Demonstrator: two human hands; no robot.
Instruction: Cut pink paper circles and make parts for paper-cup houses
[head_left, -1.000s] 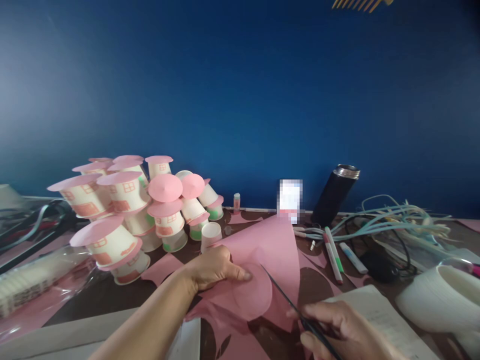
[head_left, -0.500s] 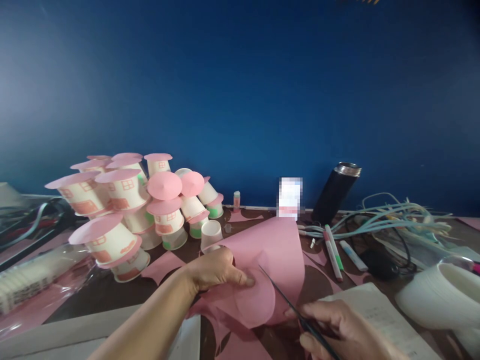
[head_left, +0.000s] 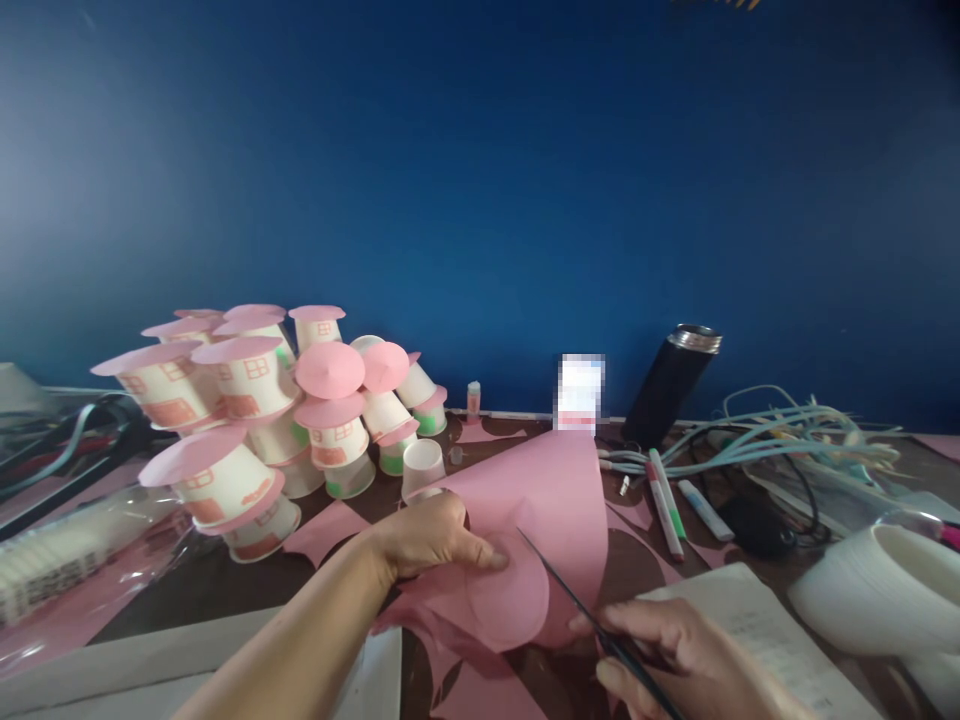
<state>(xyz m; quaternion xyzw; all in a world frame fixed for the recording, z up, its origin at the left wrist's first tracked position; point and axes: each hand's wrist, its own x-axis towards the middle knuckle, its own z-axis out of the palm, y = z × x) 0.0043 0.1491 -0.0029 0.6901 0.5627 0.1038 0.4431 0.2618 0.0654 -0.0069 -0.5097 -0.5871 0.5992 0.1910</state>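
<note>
My left hand [head_left: 435,540] is closed on a large sheet of pink paper [head_left: 555,490], its thumb pressed flat on top. Under the thumb is a round pink disc [head_left: 510,600]; whether it is separate or part of the sheet is hard to tell. In my right hand [head_left: 667,650] is a pair of dark scissors [head_left: 574,595]. Their long blade points up and left, its tip over the sheet beside the disc's upper edge. Pink offcuts [head_left: 487,690] with curved cut edges lie below.
Stacked paper cups [head_left: 247,380] with pink paper roofs stand at left. A lone white cup [head_left: 422,468] is beyond my left hand. On the right are markers [head_left: 664,505], a black flask [head_left: 667,390], cables [head_left: 787,440], a printed sheet [head_left: 750,630] and a white roll [head_left: 862,590].
</note>
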